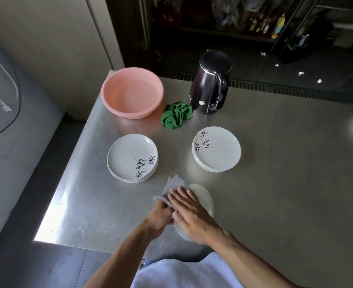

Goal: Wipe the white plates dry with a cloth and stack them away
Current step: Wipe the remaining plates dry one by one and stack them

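Observation:
A single white plate (205, 199) is held tilted over the near part of the steel table (275, 183). My left hand (161, 218) grips its left edge with curled fingers. My right hand (192, 213) lies flat on the plate with straight fingers and presses a grey cloth (174, 183) against it. The cloth bunches out past the fingertips. Two stacks of white plates with black writing stand further back: one on the left (132, 157), one on the right (216, 149).
A pink basin (132, 92) holding water stands at the table's far left corner. A crumpled green cloth (176, 114) lies beside a dark electric kettle (209, 82). The table's left edge drops to the floor. Dark shelves stand beyond the far edge.

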Demonstrator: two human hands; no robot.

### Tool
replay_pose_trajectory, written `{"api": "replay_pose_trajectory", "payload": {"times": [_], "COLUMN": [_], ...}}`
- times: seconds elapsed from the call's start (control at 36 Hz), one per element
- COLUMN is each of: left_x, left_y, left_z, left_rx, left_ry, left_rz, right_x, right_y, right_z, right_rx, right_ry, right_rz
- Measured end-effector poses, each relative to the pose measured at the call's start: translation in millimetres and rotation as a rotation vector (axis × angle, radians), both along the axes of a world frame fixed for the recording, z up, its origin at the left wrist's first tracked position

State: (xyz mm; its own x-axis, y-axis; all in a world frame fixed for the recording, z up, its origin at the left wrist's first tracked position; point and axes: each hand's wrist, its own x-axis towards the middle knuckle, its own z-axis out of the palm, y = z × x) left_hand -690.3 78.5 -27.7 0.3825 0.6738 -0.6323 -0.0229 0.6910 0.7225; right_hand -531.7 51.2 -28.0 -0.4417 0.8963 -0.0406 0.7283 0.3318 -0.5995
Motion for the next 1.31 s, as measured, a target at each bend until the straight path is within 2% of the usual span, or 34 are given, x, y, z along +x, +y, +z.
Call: {"api": "replay_pose_trajectory", "payload": {"times": [0.03,0.08,0.11,0.17,0.22,0.33,0.42,0.47,0.56,0.64,0.69,0.75,0.86,0.89,0.94,1.0,1.06,1.11,1.22,1.25,1.31], "left_x": [0,1,1,0,-1,0,1,0,-3,-2,0,1,2,3,4,6,6,5,1,-1,-5], "left_y": [-1,-3,-3,-4,-2,3,4,3,3,2,2,1,-3,-5,-9,-11,-9,-5,0,-1,-2], "left_z": [0,1,2,2,0,1,4,4,3,4,5,7,3,1,0,-2,-2,-2,3,4,2], "left_rx": [0.004,-0.011,-0.023,-0.029,-0.026,-0.078,-0.056,-0.064,-0.071,-0.08,-0.076,-0.069,-0.043,-0.048,-0.064,-0.077,-0.093,-0.087,-0.039,-0.031,-0.041], "left_ry": [-0.003,-0.031,-0.044,-0.053,-0.048,-0.011,0.021,0.026,0.022,0.036,0.035,0.019,0.0,-0.019,-0.082,-0.105,-0.066,-0.037,-0.06,-0.07,-0.076], "left_rz": [0.006,0.035,0.071,0.152,0.175,0.158,0.017,0.021,0.025,0.02,0.02,0.02,0.044,0.079,0.144,0.195,0.225,0.208,0.124,0.119,0.134], "right_x": [4,11,14,18,18,6,-2,0,12,19,14,6,6,9,13,14,14,10,-1,-1,4], "right_y": [2,6,10,19,23,20,12,6,8,15,12,5,-7,-5,2,14,22,21,3,1,3], "right_z": [0,-7,-8,-8,-9,-3,0,-6,-20,-25,-24,-16,-4,-4,-6,-4,-5,-2,2,2,-2], "right_rx": [0.02,0.029,-0.04,-0.314,-0.474,-0.386,-0.23,-0.172,-0.142,-0.347,-0.306,-0.209,-0.008,0.028,-0.019,-0.225,-0.37,-0.408,-0.187,-0.177,-0.159], "right_ry": [0.002,0.013,0.014,0.043,0.119,0.226,0.252,0.192,0.089,0.035,0.04,0.073,0.09,0.07,0.042,0.078,0.094,0.105,0.129,0.152,0.121], "right_rz": [-0.013,-0.203,-0.361,-0.636,-0.737,-0.642,-0.297,-0.17,-0.338,-0.644,-0.686,-0.578,-0.133,-0.119,-0.289,-0.569,-0.705,-0.651,-0.256,-0.209,-0.259]}}
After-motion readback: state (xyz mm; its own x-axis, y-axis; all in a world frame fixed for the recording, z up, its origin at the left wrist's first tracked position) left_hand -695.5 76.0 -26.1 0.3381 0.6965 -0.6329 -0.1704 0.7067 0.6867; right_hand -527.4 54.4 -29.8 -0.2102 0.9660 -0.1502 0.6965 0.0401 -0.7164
